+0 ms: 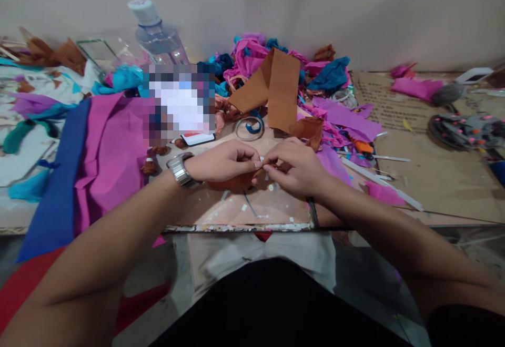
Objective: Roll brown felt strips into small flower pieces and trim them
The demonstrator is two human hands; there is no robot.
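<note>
My left hand (229,160), with a metal watch (181,170) on its wrist, pinches a piece of brown crepe-like material (232,183) over the table's front part. Fingertips of my right hand (295,165) meet the left ones and pinch the same brown piece, part of which shows under the right fingers. Most of the piece hangs below my left palm, partly hidden. Just beyond the hands lie a roll of clear tape (249,128) and a long folded brown strip (284,89). Small brown bundles (150,166) sit left of my watch.
A clear bottle (158,39) with a white cap stands at the back left, by a partly blurred phone (197,138). Pink sheets (114,157) and a blue one (59,179) drape over the left edge. Crumpled scraps (252,58) pile behind. Cardboard (418,163) and white sticks (382,184) lie right.
</note>
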